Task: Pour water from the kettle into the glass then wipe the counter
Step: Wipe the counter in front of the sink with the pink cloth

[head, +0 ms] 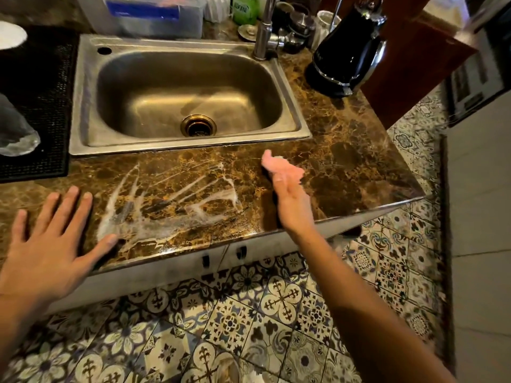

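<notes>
My right hand (290,200) holds a pink cloth (279,165) against the brown marble counter (345,161), in front of the sink's right corner. Wet, soapy streaks (171,200) fan across the counter between my two hands. Flat on the counter's front left edge rests my left hand (49,244), fingers spread and holding nothing. The black kettle (348,48) with a chrome handle stands at the back right of the counter. A clear glass (13,128) lies partly in view at the left edge, on a black mat (41,87).
A steel sink (190,134) with a brass drain fills the middle, its faucet (262,31) behind it. Bottles, a plastic container (154,15) and small jars crowd the back. A wooden cabinet (414,64) stands right of the kettle. Patterned floor tiles (249,327) lie below the counter's edge.
</notes>
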The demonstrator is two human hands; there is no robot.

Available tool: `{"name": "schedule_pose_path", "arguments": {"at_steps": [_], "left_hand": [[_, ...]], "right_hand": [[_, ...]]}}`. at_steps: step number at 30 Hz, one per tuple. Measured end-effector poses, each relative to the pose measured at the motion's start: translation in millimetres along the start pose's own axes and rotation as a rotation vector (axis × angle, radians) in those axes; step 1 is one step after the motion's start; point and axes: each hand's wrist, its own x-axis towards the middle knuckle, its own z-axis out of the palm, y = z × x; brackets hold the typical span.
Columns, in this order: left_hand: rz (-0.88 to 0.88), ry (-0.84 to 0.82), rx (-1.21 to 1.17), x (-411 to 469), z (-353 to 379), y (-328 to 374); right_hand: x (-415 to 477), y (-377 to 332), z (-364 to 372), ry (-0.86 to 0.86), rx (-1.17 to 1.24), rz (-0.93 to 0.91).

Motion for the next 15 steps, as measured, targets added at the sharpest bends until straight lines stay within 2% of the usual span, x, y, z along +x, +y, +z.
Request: {"name": "schedule_pose_path", "arguments": {"at_steps": [5, 9, 12, 13, 15], "left_hand": [[0.022, 0.060, 0.104, -19.0, -49.3, 42.1], [0.036, 0.041, 0.084, -28.8, -69.6, 61.2], [0.014, 0.004, 0.086, -31.2, -79.7, 69.0], [0.013, -0.007, 0.088, -31.2, -81.4, 71.5], [0.011, -0.026, 0.089, -31.4, -83.3, 72.1]], "right_hand": [[-23.5, -36.2, 79.2, -0.158, 0.090, -0.112], [-30.9, -55.4, 105.8, -0.324, 0.492, 0.001], [-20.5, -59.2, 80.0, -0.236, 0.930, 0.161], [-14.0, -55.9, 64.6, -0.197, 1.015, 0.208], [2.4, -50.5, 29.9, -0.144, 1.034, 0.190]]}}
